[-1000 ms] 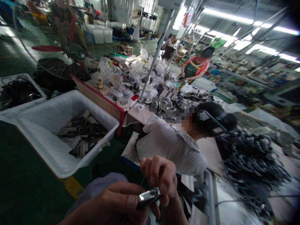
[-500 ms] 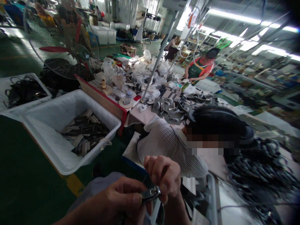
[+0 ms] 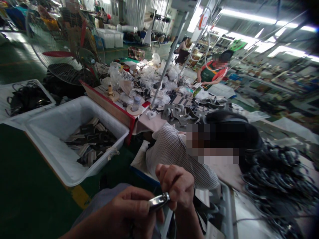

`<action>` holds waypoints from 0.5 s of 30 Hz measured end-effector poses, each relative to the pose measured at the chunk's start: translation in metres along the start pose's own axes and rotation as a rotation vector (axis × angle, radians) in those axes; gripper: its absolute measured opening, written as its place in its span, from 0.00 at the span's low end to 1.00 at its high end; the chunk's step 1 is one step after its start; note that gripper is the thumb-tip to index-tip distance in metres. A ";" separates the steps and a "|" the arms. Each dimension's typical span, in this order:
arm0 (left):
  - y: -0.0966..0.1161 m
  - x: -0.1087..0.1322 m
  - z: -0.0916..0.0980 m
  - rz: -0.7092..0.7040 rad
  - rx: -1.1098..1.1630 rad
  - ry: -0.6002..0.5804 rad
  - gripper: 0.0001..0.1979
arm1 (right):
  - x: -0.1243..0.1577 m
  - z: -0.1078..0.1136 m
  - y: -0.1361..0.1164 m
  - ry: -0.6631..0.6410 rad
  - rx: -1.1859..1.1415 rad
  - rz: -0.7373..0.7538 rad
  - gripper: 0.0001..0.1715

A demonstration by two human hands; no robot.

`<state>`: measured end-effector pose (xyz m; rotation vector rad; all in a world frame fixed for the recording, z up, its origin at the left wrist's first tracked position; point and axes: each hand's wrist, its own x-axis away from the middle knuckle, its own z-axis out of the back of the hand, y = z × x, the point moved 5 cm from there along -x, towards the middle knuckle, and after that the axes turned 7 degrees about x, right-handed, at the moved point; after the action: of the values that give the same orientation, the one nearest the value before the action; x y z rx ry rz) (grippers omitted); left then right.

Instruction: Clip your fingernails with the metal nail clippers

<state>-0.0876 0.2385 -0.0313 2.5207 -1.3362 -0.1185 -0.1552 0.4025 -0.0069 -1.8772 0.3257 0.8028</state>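
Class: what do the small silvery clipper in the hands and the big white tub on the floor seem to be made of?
Clipper, pinched in the left hand: likely polished steel, going by its bright mirror-like glints. Tub: probably moulded plastic with a matte white finish, judging by the smooth thin walls and rounded rim.

Bare left hand (image 3: 124, 215) with a short, blunt thumbnail, bare right hand (image 3: 178, 187) with rounded knuckles, both forearms uncovered, pale grey-lilac trousers (image 3: 104, 200), plain smooth cloth across the lap
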 end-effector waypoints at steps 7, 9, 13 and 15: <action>-0.002 0.006 0.010 0.026 0.015 -0.020 0.26 | 0.005 0.004 -0.008 -0.056 0.143 0.012 0.09; -0.002 0.007 0.012 0.032 0.015 -0.021 0.26 | 0.006 0.005 -0.010 -0.064 0.164 0.014 0.07; 0.001 0.008 0.011 -0.005 0.001 -0.031 0.26 | 0.003 0.006 -0.016 -0.110 0.247 0.011 0.08; 0.002 0.008 0.011 -0.017 -0.004 -0.026 0.26 | 0.001 0.006 -0.019 -0.140 0.272 0.012 0.09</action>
<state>-0.0871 0.2280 -0.0408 2.5354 -1.3236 -0.1583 -0.1467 0.4164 0.0040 -1.5586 0.3406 0.8486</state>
